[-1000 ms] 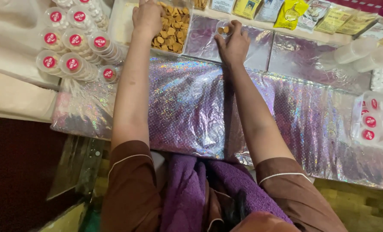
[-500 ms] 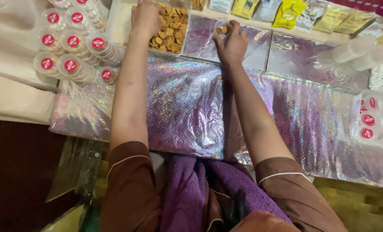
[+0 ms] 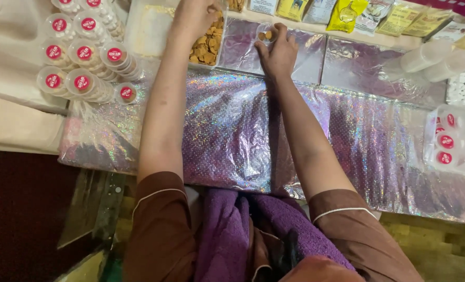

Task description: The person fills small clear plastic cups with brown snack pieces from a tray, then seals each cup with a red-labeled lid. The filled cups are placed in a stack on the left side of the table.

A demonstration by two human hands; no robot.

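Stacks of red-lidded small tubs (image 3: 81, 62) stand at far left, well apart from both hands. Left hand (image 3: 193, 18) rests in the tray of brown nuts (image 3: 207, 47), fingers curled; whether they enclose nuts cannot be told. Just right of it, the right hand (image 3: 278, 52) clasps a small clear cup (image 3: 265, 35) holding a few nuts, on the glittery purple sheet (image 3: 227, 130). The cup lies right of the tray and close beside it; the left hand is nearer the nuts. Open sheet extends right, toward clear containers (image 3: 431, 55) and more lidded tubs (image 3: 446, 143)

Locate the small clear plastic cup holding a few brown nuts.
In the head view, the small clear plastic cup sits top centre on the shiny purple cloth, under the right hand, just right of the tray of brown nuts.
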